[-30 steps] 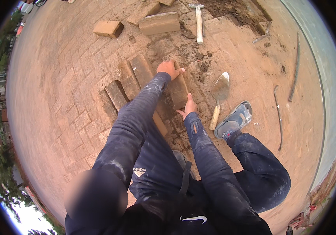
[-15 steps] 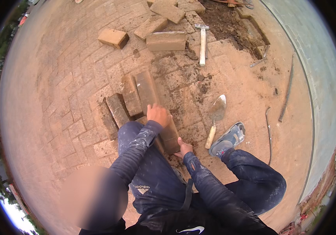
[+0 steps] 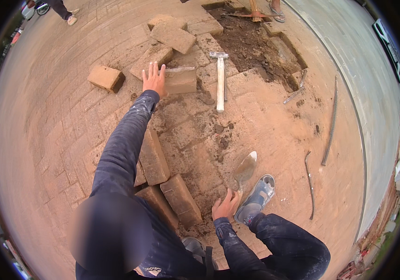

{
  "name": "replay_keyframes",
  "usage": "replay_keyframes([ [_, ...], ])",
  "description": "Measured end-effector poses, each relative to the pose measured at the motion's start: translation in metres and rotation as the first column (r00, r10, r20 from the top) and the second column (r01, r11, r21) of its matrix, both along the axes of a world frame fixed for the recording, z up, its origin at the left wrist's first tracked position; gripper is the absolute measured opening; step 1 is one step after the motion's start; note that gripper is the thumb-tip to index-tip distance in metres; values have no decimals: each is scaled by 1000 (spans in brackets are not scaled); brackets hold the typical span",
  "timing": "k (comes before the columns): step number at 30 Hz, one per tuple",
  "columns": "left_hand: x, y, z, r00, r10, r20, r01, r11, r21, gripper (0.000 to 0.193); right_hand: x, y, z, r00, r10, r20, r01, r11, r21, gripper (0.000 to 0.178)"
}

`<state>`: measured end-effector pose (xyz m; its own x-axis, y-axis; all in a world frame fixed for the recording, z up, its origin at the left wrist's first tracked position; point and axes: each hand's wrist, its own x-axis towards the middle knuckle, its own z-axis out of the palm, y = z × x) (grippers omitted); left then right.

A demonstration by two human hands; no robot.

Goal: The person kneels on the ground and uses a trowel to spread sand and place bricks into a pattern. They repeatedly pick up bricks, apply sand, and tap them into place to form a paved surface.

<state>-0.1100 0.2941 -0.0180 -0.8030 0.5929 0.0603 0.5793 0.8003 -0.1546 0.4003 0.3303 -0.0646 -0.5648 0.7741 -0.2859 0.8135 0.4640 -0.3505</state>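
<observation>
My left hand [image 3: 155,83] is stretched far forward, fingers spread, at the left end of a paving brick [image 3: 181,80] standing on its long edge. Whether it presses on that brick I cannot tell. Low in front of me, my right hand [image 3: 226,205] is at the trowel [image 3: 245,169], its fingers apart over the handle, which they hide. The trowel's blade points away from me. Beside my left knee lie several more bricks, among them a near brick [image 3: 181,200] and a longer-looking brick [image 3: 154,157] just beyond it.
A hammer [image 3: 220,84] lies right of the far bricks [image 3: 173,37]. Behind it is a dug-out pit [image 3: 256,44] with a pickaxe [image 3: 251,15] and another person's foot [image 3: 278,10]. Bent metal rods [image 3: 331,121] lie at the right. My sandalled foot [image 3: 257,198] is beside the trowel.
Both hands have left the brick by my knee. My left hand has gone forward to the standing brick; my right hand has come to the trowel. The view has shifted.
</observation>
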Motion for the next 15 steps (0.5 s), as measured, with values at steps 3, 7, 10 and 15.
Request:
replay_keyframes([
  [3,-39,0,-16,970,-50,236,69,995,-74,101,1,4,1,999,-26,-24,27,998,62,71],
  [7,-35,9,-15,975,-144,170,158,985,-68,90,5,21,2,993,-109,51,104,991,88,71],
  [10,-13,2,-9,979,-145,141,153,987,-51,81,-2,32,0,967,-234,101,240,970,-47,71],
  [15,81,-1,-14,969,120,214,-170,958,233,70,-5,31,-21,957,-285,49,288,934,-212,60],
])
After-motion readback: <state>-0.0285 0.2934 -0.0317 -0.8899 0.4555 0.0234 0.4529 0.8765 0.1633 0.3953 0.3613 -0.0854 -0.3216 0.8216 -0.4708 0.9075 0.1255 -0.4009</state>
